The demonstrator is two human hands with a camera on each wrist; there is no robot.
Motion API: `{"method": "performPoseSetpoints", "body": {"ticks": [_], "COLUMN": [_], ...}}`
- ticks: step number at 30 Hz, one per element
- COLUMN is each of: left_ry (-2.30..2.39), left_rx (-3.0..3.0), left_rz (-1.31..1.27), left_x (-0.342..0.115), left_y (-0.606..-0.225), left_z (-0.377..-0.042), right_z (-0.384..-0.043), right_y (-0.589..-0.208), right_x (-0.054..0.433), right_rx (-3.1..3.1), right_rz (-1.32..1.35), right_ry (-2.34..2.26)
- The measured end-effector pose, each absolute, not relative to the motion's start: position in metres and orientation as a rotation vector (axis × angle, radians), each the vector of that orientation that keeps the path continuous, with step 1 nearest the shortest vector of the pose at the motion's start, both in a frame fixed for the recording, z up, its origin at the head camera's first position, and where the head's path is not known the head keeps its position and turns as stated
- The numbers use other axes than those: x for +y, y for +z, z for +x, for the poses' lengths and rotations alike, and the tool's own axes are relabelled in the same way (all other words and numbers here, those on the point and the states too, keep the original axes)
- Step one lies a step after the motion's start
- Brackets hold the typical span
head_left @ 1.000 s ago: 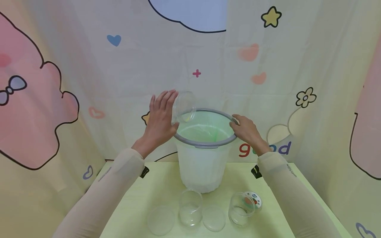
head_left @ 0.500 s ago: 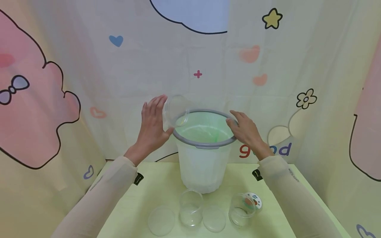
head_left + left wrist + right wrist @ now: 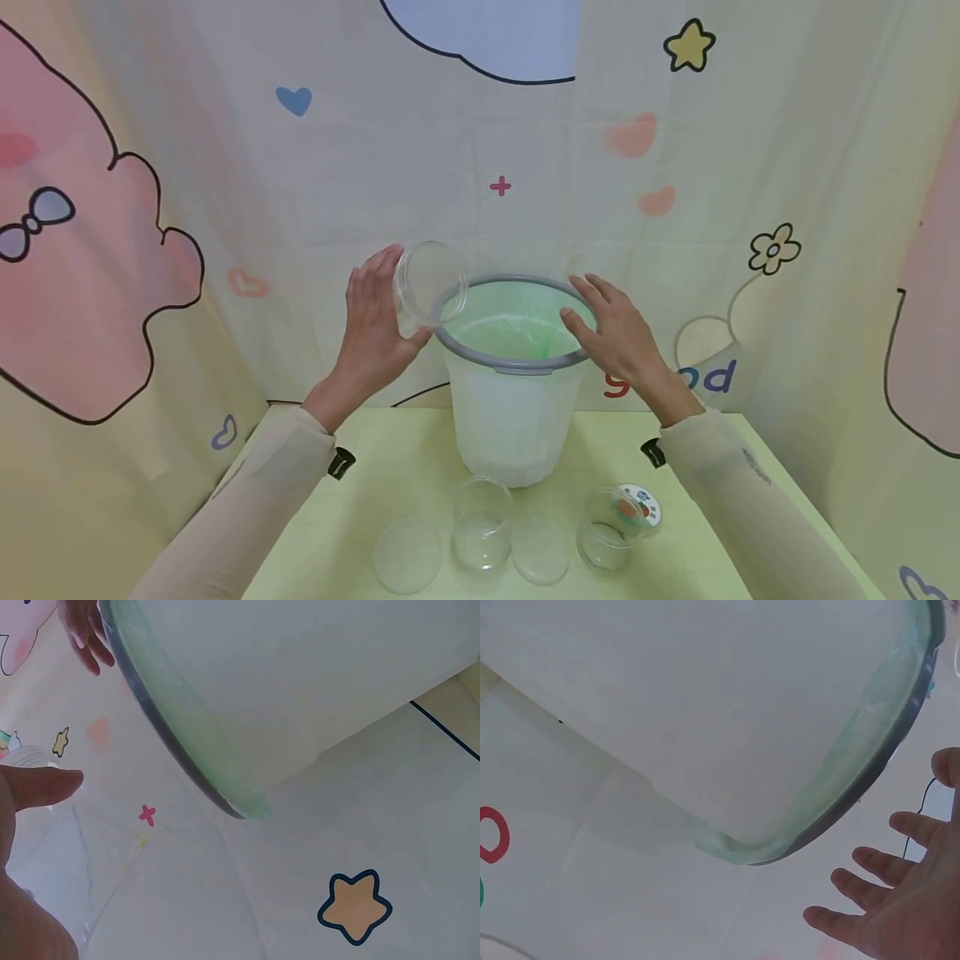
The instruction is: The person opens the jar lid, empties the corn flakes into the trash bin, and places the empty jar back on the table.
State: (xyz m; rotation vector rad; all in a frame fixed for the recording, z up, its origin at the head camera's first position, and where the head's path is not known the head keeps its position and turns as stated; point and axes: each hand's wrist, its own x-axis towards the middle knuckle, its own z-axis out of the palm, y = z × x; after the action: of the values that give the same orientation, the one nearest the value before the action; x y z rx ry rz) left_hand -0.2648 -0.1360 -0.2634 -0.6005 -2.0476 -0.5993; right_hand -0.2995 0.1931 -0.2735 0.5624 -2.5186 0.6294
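A clear plastic cup is held in my left hand, tipped on its side with its mouth facing right. It hangs over the left rim of a white bin with a grey ring and a pale green liner. In the left wrist view the thumb lies against the cup. My right hand hovers at the bin's right rim, fingers extended and holding nothing. The right wrist view shows those fingers spread apart, off the grey ring.
Two clear cups, one in the middle and one at right, stand on the table. Two round translucent lids lie between and beside them. A printed round lid is behind the right cup. Black clips sit at the table's sides.
My left hand has moved left and slightly down with the cup, away from over the bin's opening. My right hand has let go of the rim and its fingers have straightened.
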Motion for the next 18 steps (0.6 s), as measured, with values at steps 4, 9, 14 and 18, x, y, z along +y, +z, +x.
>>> {"method": "performPoseSetpoints", "body": {"ticks": [4,9,14,18], "left_ry": [-0.638,-0.696,-0.751,-0.786], "left_rx": [-2.035,-2.019,-2.04,-2.065], "left_rz": [-0.607,-0.61,-0.593,-0.573], "left_x": [-0.139,-0.143,-0.148,-0.152], "left_y": [-0.267,-0.272,-0.279,-0.286], "left_z": [-0.262,-0.258,-0.253,-0.249], "right_z": [-0.289,-0.273,-0.259,-0.25], "right_y": [-0.274,-0.277,-0.281,-0.285], "right_x": [0.192,0.192,0.193,0.194], "right_rx": [-2.478,-2.419,-2.363,-2.334], "right_rz": [0.597,0.642,0.692,0.71], "right_ry": [0.615,0.593,0.577,0.561]}}
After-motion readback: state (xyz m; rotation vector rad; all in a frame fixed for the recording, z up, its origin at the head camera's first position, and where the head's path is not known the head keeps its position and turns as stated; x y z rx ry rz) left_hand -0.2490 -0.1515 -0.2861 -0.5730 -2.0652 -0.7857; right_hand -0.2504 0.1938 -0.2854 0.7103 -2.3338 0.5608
